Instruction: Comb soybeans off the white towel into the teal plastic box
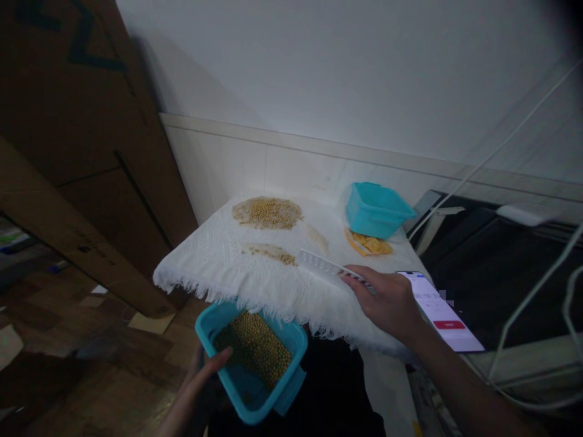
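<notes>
My left hand (210, 371) grips the left rim of a blue plastic basket (255, 414), its thumb over the edge. The basket is below the table's front edge and holds yellow soybeans (266, 347) and darker green beans (232, 341). In my right hand (390, 301) is a flat white slotted plastic strip (316, 263), its far end near the cloth. Just left of that end lies a short streak of soybeans (283, 258). Farther back is a larger soybean pile (273, 213). A fringed white cloth (214, 261) lies under the beans.
A second blue basket (380, 212) stands at the back right, over a yellow-orange item (376, 244). A lit phone (441, 312) lies beside my right wrist. Large cardboard boxes (91, 121) stand left; white cables (505, 321) hang right. A wall backs the table.
</notes>
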`<action>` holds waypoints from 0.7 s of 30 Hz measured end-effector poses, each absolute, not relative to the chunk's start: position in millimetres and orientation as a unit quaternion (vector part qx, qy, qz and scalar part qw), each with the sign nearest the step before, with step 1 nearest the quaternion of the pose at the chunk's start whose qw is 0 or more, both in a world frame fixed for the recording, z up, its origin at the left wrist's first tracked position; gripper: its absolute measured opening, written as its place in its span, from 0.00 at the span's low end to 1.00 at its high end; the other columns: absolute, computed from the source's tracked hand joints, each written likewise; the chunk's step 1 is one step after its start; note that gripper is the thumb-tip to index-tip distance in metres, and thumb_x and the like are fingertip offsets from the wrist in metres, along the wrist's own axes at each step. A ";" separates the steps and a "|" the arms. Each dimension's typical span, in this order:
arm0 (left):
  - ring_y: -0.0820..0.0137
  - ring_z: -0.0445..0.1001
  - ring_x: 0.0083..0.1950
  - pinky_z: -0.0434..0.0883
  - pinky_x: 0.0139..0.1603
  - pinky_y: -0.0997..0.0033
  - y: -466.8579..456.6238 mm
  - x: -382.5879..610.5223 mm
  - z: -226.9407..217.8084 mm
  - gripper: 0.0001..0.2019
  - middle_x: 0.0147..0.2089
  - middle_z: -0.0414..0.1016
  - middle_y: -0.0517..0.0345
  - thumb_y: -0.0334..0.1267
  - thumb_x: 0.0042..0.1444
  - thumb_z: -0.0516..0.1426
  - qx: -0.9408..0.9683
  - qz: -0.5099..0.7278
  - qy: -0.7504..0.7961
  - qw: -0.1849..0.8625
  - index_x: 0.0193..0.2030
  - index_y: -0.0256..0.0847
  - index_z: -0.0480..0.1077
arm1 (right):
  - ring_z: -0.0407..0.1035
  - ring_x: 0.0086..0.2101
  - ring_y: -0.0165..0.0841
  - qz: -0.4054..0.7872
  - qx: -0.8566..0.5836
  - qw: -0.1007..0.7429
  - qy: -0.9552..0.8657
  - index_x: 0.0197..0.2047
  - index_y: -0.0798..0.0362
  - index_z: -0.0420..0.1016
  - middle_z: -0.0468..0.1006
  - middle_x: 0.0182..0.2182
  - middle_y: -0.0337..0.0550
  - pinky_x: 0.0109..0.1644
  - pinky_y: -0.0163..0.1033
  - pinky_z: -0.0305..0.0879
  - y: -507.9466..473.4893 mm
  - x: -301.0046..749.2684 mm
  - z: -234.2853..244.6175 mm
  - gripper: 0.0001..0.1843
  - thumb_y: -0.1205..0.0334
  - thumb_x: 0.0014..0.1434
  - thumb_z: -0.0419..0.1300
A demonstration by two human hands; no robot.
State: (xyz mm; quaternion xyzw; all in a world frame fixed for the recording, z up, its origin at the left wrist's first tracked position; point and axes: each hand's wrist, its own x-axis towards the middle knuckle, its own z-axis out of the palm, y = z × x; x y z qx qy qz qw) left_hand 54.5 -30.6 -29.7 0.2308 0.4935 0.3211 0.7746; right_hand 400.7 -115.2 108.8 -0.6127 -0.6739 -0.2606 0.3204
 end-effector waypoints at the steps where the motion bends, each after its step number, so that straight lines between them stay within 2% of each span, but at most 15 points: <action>1: 0.46 0.87 0.43 0.82 0.55 0.45 -32.1 55.7 -29.0 0.59 0.37 0.87 0.58 0.39 0.42 0.77 0.235 0.326 0.501 0.767 0.76 0.52 0.49 | 0.79 0.23 0.32 -0.255 -0.609 0.324 -0.678 0.42 0.52 0.85 0.88 0.30 0.42 0.30 0.34 0.73 -113.9 401.1 110.2 0.13 0.61 0.71 0.58; 4: 0.44 0.87 0.43 0.83 0.53 0.44 -35.6 58.5 -29.5 0.55 0.40 0.87 0.54 0.44 0.39 0.78 0.257 0.333 0.531 0.736 0.73 0.51 0.56 | 0.79 0.23 0.33 -0.236 -0.602 0.341 -0.682 0.41 0.51 0.86 0.87 0.30 0.42 0.29 0.34 0.73 -109.5 402.3 111.5 0.12 0.62 0.70 0.59; 8: 0.46 0.87 0.44 0.82 0.55 0.45 -34.0 57.3 -33.7 0.52 0.42 0.87 0.54 0.43 0.38 0.78 0.258 0.335 0.536 0.731 0.70 0.51 0.61 | 0.80 0.24 0.34 -0.183 -0.627 0.363 -0.665 0.41 0.49 0.86 0.87 0.30 0.41 0.29 0.35 0.74 -102.0 405.4 109.9 0.12 0.61 0.69 0.60; 11: 0.47 0.87 0.45 0.82 0.55 0.45 -31.1 55.3 -35.8 0.53 0.42 0.87 0.55 0.42 0.37 0.78 0.253 0.332 0.535 0.735 0.71 0.51 0.60 | 0.81 0.26 0.36 -0.147 -0.641 0.375 -0.654 0.41 0.50 0.87 0.88 0.32 0.43 0.30 0.36 0.74 -96.8 410.1 108.6 0.12 0.59 0.67 0.61; 15: 0.44 0.87 0.44 0.83 0.52 0.46 -29.6 56.0 -35.6 0.55 0.40 0.87 0.51 0.43 0.35 0.79 0.246 0.342 0.535 0.732 0.71 0.47 0.61 | 0.81 0.26 0.37 -0.139 -0.648 0.389 -0.640 0.41 0.50 0.87 0.88 0.32 0.43 0.29 0.37 0.74 -94.0 417.3 110.2 0.11 0.57 0.65 0.63; 21: 0.48 0.87 0.39 0.84 0.49 0.49 -31.2 56.3 -33.8 0.57 0.38 0.87 0.56 0.47 0.36 0.78 0.268 0.334 0.543 0.722 0.73 0.50 0.57 | 0.80 0.26 0.37 -0.154 -0.682 0.377 -0.607 0.43 0.48 0.88 0.88 0.32 0.43 0.28 0.38 0.73 -112.6 415.5 119.8 0.11 0.54 0.63 0.65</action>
